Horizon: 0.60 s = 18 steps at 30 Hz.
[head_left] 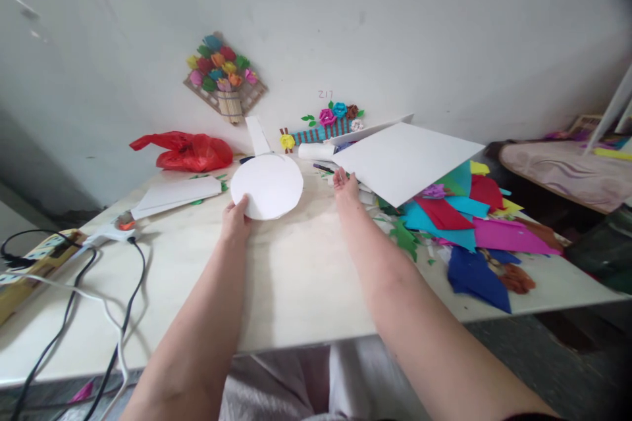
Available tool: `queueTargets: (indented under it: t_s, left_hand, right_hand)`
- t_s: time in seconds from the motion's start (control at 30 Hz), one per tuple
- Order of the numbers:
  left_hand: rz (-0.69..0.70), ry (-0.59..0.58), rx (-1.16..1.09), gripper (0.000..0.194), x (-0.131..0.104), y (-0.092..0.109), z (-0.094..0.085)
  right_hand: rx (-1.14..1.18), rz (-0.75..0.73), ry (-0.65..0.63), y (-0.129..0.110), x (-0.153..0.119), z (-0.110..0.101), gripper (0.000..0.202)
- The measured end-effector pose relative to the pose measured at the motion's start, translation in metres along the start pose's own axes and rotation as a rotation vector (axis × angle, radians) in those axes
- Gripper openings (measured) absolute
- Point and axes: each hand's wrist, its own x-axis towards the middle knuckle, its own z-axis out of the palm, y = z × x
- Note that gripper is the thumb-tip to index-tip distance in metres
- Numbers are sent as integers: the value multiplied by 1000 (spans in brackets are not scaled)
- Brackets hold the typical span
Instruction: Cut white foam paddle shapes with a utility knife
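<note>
My left hand (237, 218) is closed on the lower left edge of a white round card (267, 184), with the thumb on its face. The card is held up over the tabletop, and a white strip (257, 136) rises behind it. My right hand (346, 185) is apart from the card, its fingers loosely bent and nothing visible between them. It is beside the left corner of a large white board (407, 161); whether they touch I cannot tell. A dark pen (323, 168) lies just behind that hand.
Coloured sheets and scraps (464, 223) heap under the board at right. A red plastic bag (195, 151) and white sheets (178, 195) lie at left. Cables and a power strip (44, 256) occupy the left front. Paper-flower decorations (224, 66) hang on the wall.
</note>
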Motion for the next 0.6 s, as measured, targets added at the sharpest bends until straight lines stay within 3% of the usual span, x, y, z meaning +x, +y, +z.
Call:
queueTargets:
  t_s: [0.17,0.37,0.6]
  left_hand:
    - [46,25,-46,25,2,2,-2]
    - [51,19,-40,26,3,1,-3]
    - [28,21,-60,25,4,1,-3]
  right_hand:
    - [38,5,17,-2,3,4,28]
    - [83,-52,169,-1,14,9,27]
    - [-64,-97,340,4,25,9,29]
